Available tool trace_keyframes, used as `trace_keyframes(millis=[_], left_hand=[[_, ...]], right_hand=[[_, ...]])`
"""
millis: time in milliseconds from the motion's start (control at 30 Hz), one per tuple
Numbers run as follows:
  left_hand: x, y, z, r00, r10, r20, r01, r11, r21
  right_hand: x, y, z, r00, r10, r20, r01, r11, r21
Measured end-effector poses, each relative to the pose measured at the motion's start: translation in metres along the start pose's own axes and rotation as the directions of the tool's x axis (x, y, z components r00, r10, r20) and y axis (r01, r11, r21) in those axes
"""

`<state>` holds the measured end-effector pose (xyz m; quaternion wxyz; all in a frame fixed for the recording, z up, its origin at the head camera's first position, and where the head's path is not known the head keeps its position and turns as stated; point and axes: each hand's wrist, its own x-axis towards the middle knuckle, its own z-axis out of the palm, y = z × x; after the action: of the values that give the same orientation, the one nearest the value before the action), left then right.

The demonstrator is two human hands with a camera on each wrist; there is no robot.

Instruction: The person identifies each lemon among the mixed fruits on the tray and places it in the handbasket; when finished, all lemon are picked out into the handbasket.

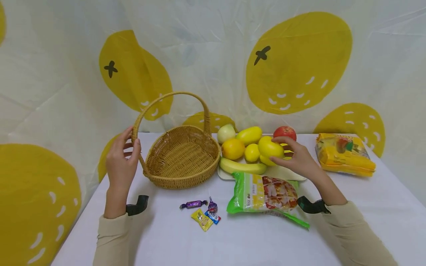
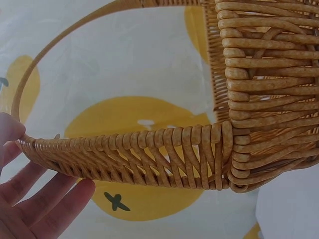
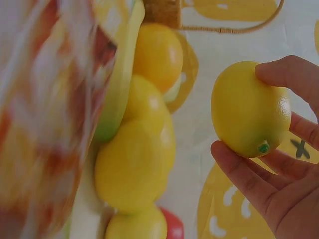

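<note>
Candies (image 1: 202, 212) lie nearest; beyond them, right hand (image 1: 297, 159) grasps a lemon (image 1: 269, 147), left hand (image 1: 121, 162) clasps the basket (image 1: 181, 159) handle—steadying it should ease placement.

White-covered worktop (image 1: 366, 221). Wicker basket (image 1: 181, 157) left of centre toward the far edge. White tray (image 1: 286, 173) of fruit just right of it. Yellow snack bag (image 1: 344, 153) near the far right corner. Green snack bag (image 1: 263, 195) mid-worktop, four wrapped candies (image 1: 203, 213) just left of it.
</note>
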<state>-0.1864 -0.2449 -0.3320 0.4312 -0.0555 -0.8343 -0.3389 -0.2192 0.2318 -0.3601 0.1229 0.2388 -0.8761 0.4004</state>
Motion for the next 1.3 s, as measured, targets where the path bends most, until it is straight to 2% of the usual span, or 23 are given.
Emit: trace_keyframes(millis=[100, 200, 400, 533, 667, 1033, 1167, 1300], left_hand=[[-0.001, 0.0, 0.001, 1.0, -0.009, 0.01, 0.009, 1.0, 0.021], [-0.001, 0.0, 0.001, 1.0, -0.018, 0.02, 0.017, 0.999, 0.038], [0.0, -0.001, 0.002, 1.0, -0.012, 0.022, 0.011, 0.998, 0.057], [0.0, -0.001, 0.002, 1.0, -0.007, 0.017, 0.006, 0.999, 0.052], [0.0, -0.001, 0.003, 1.0, -0.011, 0.015, 0.011, 0.998, 0.058], [-0.003, -0.001, 0.005, 1.0, 0.007, 0.011, -0.007, 0.996, 0.085], [-0.003, 0.0, 0.006, 1.0, 0.001, 0.031, -0.004, 0.996, 0.088], [-0.003, 0.001, 0.004, 1.0, 0.003, 0.031, -0.006, 0.996, 0.088]], right_hand=[[0.014, -0.006, 0.012, 0.997, -0.079, -0.008, 0.079, 0.997, 0.004], [0.027, -0.017, 0.023, 0.993, -0.12, 0.015, 0.12, 0.993, 0.006], [0.049, -0.046, 0.049, 0.984, -0.153, 0.091, 0.146, 0.986, 0.084], [0.061, -0.061, 0.075, 0.972, -0.187, 0.14, 0.166, 0.975, 0.148], [0.071, -0.07, 0.102, 0.957, -0.214, 0.198, 0.183, 0.969, 0.165], [0.096, -0.078, 0.161, 0.887, -0.188, 0.422, 0.126, 0.977, 0.171], [0.105, -0.077, 0.177, 0.856, -0.206, 0.475, 0.149, 0.976, 0.156], [0.113, -0.08, 0.186, 0.811, -0.242, 0.532, 0.196, 0.97, 0.141]])
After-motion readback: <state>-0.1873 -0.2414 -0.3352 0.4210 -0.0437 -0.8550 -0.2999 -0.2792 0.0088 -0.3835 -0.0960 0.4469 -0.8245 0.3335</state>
